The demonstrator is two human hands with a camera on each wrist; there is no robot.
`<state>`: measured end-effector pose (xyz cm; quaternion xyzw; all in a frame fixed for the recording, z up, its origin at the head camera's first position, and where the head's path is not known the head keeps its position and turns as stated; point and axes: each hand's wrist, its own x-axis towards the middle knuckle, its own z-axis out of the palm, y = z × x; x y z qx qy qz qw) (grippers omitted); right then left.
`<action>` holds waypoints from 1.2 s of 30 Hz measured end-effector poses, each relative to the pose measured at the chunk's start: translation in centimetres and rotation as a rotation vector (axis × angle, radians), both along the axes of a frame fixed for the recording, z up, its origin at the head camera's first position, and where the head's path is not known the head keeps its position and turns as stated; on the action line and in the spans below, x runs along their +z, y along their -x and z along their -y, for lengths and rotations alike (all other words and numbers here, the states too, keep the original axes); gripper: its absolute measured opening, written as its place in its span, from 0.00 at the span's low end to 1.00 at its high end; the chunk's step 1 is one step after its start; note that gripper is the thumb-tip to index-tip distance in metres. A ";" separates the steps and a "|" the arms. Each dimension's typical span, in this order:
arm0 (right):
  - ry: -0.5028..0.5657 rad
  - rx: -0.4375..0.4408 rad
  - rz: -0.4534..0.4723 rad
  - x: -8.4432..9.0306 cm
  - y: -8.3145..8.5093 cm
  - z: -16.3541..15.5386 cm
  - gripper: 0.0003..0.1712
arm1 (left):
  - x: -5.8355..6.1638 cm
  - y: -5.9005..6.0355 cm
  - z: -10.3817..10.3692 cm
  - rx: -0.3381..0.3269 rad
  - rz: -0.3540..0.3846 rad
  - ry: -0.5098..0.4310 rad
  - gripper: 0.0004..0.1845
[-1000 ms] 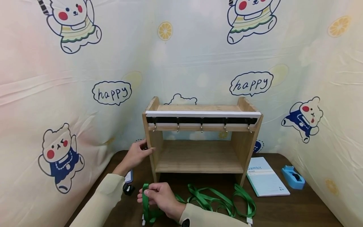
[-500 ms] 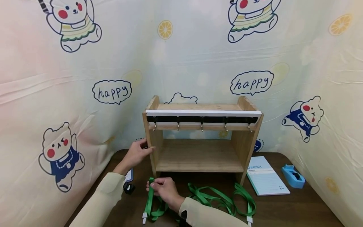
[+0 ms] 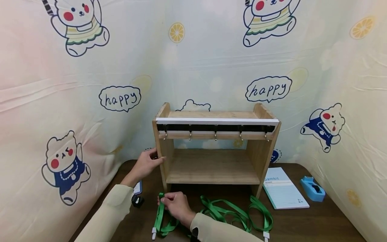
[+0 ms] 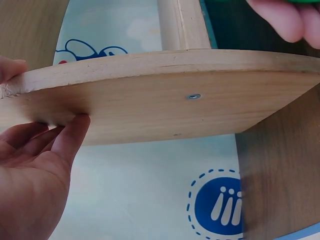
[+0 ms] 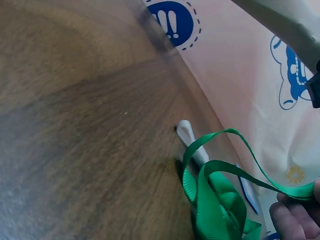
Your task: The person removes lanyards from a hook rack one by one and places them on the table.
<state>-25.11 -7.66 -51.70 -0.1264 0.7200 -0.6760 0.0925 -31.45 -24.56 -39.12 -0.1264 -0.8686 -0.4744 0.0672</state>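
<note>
A green lanyard (image 3: 159, 215) is pinched by the right hand (image 3: 175, 205) near the table's (image 3: 317, 218) front edge while the wooden rack (image 3: 213, 148) is steadied, its side panel gripped by the left hand (image 3: 146, 164)

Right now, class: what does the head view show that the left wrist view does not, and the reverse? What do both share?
Only the head view shows the whole wooden shelf with its row of hooks, the right hand pinching a green lanyard, the notepad and the blue tape dispenser. Only the left wrist view shows a screw head in the side panel. Both show the left hand gripping the shelf's side panel.
</note>
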 end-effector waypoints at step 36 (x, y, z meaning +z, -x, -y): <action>-0.152 -0.063 -0.021 -1.3 0.2 -0.3 0.09 | -0.2 0.2 0.1 -0.005 -0.012 0.008 0.29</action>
